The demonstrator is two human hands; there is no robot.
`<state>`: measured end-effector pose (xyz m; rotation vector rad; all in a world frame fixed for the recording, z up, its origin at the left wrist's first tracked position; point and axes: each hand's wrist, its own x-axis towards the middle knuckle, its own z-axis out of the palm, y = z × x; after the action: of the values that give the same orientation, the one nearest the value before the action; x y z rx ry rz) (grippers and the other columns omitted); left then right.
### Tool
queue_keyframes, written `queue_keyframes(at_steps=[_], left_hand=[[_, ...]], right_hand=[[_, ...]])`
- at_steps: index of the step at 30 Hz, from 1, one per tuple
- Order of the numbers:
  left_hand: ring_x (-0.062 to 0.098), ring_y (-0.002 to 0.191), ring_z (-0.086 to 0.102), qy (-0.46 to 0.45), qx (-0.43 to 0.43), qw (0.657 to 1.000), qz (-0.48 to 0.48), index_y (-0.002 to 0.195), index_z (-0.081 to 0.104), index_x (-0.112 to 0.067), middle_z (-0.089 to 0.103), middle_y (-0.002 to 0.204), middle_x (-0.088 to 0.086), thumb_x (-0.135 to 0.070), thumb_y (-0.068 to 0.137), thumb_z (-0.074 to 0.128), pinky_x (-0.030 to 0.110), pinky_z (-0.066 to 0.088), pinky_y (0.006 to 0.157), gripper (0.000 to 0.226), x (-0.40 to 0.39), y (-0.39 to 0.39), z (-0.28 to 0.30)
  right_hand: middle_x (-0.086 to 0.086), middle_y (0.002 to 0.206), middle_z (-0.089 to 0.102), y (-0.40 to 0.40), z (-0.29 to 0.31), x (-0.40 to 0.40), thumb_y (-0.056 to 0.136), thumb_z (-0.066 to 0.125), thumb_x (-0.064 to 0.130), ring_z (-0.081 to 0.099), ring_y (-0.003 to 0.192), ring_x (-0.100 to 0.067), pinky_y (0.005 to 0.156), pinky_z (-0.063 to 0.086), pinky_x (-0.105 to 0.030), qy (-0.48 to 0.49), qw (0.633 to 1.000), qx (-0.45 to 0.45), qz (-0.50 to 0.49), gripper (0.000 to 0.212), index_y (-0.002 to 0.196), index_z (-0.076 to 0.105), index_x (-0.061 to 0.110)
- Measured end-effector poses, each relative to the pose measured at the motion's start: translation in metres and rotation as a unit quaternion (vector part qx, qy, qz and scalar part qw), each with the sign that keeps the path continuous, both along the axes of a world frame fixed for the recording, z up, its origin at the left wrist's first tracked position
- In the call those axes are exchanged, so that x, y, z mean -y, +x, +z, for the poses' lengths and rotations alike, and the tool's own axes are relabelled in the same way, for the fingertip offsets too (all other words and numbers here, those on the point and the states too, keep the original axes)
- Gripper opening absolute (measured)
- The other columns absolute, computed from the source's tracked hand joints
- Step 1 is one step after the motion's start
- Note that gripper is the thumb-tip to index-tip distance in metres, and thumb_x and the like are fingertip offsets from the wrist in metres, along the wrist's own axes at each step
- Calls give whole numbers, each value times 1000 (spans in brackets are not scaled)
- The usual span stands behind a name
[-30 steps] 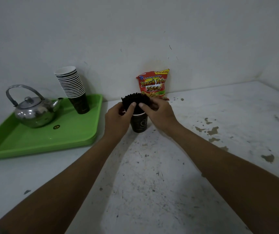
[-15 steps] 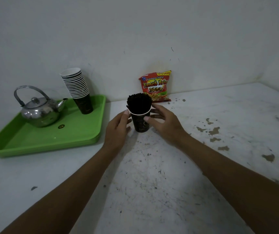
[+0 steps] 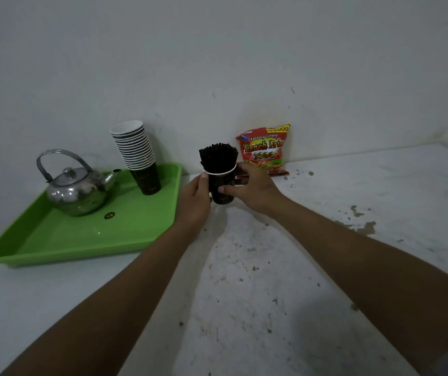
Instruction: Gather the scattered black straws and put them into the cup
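1. Head view: a dark paper cup with a white rim (image 3: 221,187) stands upright on the worn white table (image 3: 271,267), at about 12 o'clock from the person.
2. A bundle of black straws (image 3: 218,157) stands in that cup, its ends fanning out above the rim.
3. The left hand (image 3: 194,198) wraps the cup's 9 o'clock side, thumb near the rim.
4. The right hand (image 3: 252,189) clasps its 3 o'clock side, thumb across the front.
5. At 10 o'clock, a green plastic tray (image 3: 81,240) carries a steel kettle (image 3: 77,189) and stacked paper cups (image 3: 138,156).
6. At 1 o'clock, a red snack bag (image 3: 264,147) leans against the wall.
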<state>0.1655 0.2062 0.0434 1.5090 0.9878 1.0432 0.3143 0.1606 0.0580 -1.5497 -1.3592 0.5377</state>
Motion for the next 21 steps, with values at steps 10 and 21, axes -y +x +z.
queue_keyframes(at_steps=[10, 21], left_hand=[[22, 107, 68, -86, 28, 995, 49, 83, 67, -31, 72, 109, 5, -46, 105, 37, 48, 52, 104, 40, -81, 25, 5], [23, 108, 68, -115, 31, 992, 52, 87, 68, -30, 73, 103, 1, -44, 107, 36, 47, 52, 104, 40, -109, 28, 0]], right_hand=[[-8, 127, 67, -10, -9, -80, 86, 79, 11, 63, 115, -24, 93, 49, -30, 12, 998, -40, -56, 52, 135, 60, 11], [-5, 123, 69, -10, -24, -107, 87, 72, 4, 64, 115, -23, 97, 54, -38, 6, 997, -46, -68, 52, 136, 59, 16]])
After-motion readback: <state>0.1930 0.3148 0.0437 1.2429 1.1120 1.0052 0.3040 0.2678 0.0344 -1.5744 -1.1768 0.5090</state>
